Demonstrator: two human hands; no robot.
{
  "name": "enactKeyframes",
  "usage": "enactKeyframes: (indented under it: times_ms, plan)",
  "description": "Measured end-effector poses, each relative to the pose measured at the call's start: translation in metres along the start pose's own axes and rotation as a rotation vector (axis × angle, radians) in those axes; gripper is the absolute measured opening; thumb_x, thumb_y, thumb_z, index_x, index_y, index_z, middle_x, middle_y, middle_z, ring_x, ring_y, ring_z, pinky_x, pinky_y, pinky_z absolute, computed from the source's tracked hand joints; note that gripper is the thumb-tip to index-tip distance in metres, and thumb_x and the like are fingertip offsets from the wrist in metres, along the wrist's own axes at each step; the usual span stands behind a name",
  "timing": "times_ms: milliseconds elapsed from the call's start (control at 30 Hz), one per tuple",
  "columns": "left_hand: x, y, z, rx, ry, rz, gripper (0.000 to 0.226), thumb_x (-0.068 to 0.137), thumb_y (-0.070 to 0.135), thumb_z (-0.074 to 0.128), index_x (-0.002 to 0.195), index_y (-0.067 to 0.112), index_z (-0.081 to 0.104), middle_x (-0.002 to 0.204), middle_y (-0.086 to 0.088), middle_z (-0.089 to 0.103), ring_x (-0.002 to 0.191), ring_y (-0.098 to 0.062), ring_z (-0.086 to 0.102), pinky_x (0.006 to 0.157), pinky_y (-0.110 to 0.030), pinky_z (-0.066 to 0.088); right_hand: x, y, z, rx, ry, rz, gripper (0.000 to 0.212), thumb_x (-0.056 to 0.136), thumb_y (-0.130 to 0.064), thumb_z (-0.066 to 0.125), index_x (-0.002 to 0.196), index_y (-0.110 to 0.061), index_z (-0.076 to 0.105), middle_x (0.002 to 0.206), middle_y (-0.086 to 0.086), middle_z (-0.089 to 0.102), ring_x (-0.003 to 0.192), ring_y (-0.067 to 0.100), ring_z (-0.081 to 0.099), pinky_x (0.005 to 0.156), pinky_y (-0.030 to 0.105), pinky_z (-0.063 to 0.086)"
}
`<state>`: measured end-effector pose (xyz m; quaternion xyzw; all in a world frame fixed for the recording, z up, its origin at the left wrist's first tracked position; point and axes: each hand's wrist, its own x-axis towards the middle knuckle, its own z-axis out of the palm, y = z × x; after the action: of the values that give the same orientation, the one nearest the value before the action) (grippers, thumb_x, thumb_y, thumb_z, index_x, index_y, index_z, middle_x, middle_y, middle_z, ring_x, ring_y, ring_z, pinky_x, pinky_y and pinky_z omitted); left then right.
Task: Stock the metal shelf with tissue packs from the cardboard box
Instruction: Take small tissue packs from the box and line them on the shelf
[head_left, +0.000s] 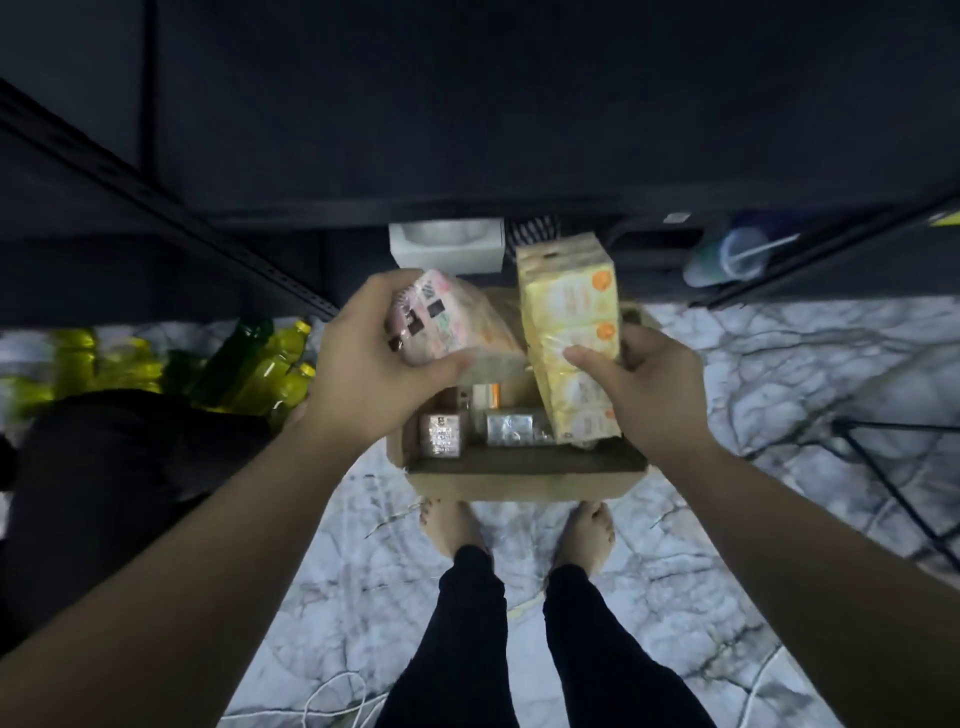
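Observation:
An open cardboard box (524, 480) stands on the marble floor in front of my bare feet, with a few small packs (441, 435) left inside. My left hand (363, 364) grips a pink-patterned tissue pack (452, 322) above the box's left side. My right hand (654, 389) holds a tall yellow tissue pack (571, 332) with orange dots, tilted upright over the box's right side. The dark metal shelf (519, 130) fills the upper half of the view, just beyond both packs.
Yellow and green bottles (249, 374) lie on the floor at the left, beside a dark bundle (104, 467). A white container (447, 247) and a bluish plastic cup (737, 257) sit under the shelf. A black wire stand (893, 467) is at the right. White cord lies near my legs.

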<state>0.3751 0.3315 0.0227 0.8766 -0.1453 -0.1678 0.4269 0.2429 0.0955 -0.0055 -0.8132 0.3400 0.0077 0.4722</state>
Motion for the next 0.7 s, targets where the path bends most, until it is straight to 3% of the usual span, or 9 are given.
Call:
enactKeyframes:
  times_ms: [33, 100, 167, 233, 367, 467, 533, 600, 700]
  plan:
    - [-0.007, 0.019, -0.013, -0.013, 0.013, 0.013, 0.071, 0.067, 0.038, 0.096, 0.126, 0.03, 0.058, 0.102, 0.03, 0.063, 0.094, 0.005, 0.063, 0.082, -0.022, 0.054, -0.011, -0.017, -0.017, 0.023, 0.014, -0.02, 0.029, 0.087, -0.049, 0.079, 0.093, -0.021, 0.078, 0.074, 0.002, 0.072, 0.07, 0.017, 0.066, 0.067, 0.041, 0.053]
    - [-0.022, 0.054, -0.036, -0.061, 0.037, 0.047, 0.075, 0.066, 0.042, 0.095, 0.13, 0.03, 0.058, 0.114, 0.016, 0.067, 0.104, -0.007, 0.067, 0.09, -0.041, 0.058, -0.034, -0.046, -0.053, 0.031, 0.024, -0.071, 0.024, 0.088, -0.045, 0.079, 0.099, -0.023, 0.078, 0.08, -0.008, 0.073, 0.075, 0.005, 0.066, 0.064, 0.023, 0.051]
    - [-0.039, 0.09, -0.058, -0.136, 0.061, 0.084, 0.075, 0.067, 0.044, 0.094, 0.131, 0.029, 0.058, 0.119, 0.009, 0.069, 0.109, -0.015, 0.069, 0.091, -0.048, 0.058, -0.055, -0.067, -0.088, 0.027, 0.014, -0.11, 0.023, 0.092, -0.042, 0.075, 0.101, -0.021, 0.073, 0.081, -0.014, 0.069, 0.076, -0.002, 0.063, 0.063, 0.012, 0.046]
    - [-0.055, 0.125, -0.077, -0.184, 0.09, 0.125, 0.074, 0.069, 0.047, 0.091, 0.132, 0.026, 0.058, 0.12, 0.008, 0.069, 0.11, -0.017, 0.069, 0.092, -0.045, 0.059, -0.072, -0.084, -0.12, 0.041, -0.002, -0.126, 0.023, 0.093, -0.043, 0.071, 0.102, -0.023, 0.067, 0.077, -0.017, 0.066, 0.074, -0.001, 0.062, 0.062, 0.011, 0.045]
    - [-0.082, 0.187, -0.106, -0.173, 0.149, 0.219, 0.069, 0.073, 0.047, 0.086, 0.132, 0.027, 0.058, 0.117, 0.013, 0.07, 0.109, -0.01, 0.07, 0.087, -0.021, 0.055, -0.087, -0.116, -0.168, 0.08, -0.03, -0.207, 0.023, 0.097, -0.037, 0.069, 0.091, -0.022, 0.053, 0.074, -0.032, 0.06, 0.064, -0.003, 0.057, 0.057, 0.012, 0.041]
    - [-0.095, 0.223, -0.117, -0.138, 0.199, 0.284, 0.069, 0.075, 0.042, 0.087, 0.135, 0.024, 0.058, 0.121, 0.011, 0.067, 0.113, -0.011, 0.067, 0.09, -0.021, 0.054, -0.091, -0.141, -0.196, 0.122, -0.018, -0.292, 0.03, 0.091, -0.049, 0.068, 0.088, -0.022, 0.054, 0.076, -0.02, 0.062, 0.063, 0.002, 0.056, 0.055, 0.017, 0.04]
    - [-0.098, 0.244, -0.122, -0.043, 0.272, 0.348, 0.072, 0.075, 0.043, 0.087, 0.139, 0.024, 0.059, 0.121, 0.009, 0.059, 0.115, -0.009, 0.061, 0.093, -0.016, 0.049, -0.089, -0.153, -0.212, 0.136, 0.004, -0.333, 0.032, 0.088, -0.055, 0.072, 0.089, -0.027, 0.057, 0.081, -0.01, 0.065, 0.07, 0.006, 0.061, 0.061, 0.028, 0.047]
    - [-0.1, 0.264, -0.129, -0.016, 0.326, 0.39, 0.075, 0.075, 0.047, 0.085, 0.141, 0.02, 0.061, 0.119, 0.006, 0.054, 0.115, -0.006, 0.057, 0.095, -0.013, 0.046, -0.087, -0.165, -0.227, 0.13, 0.023, -0.376, 0.034, 0.083, -0.064, 0.073, 0.091, -0.034, 0.058, 0.091, -0.008, 0.069, 0.085, 0.013, 0.067, 0.069, 0.041, 0.055]
    - [-0.102, 0.295, -0.142, -0.018, 0.364, 0.416, 0.075, 0.075, 0.051, 0.081, 0.141, 0.021, 0.061, 0.118, 0.008, 0.054, 0.115, -0.003, 0.057, 0.095, -0.012, 0.045, -0.089, -0.186, -0.247, 0.148, 0.033, -0.444, 0.033, 0.08, -0.066, 0.073, 0.096, -0.041, 0.059, 0.1, -0.008, 0.072, 0.091, 0.013, 0.07, 0.075, 0.047, 0.06]
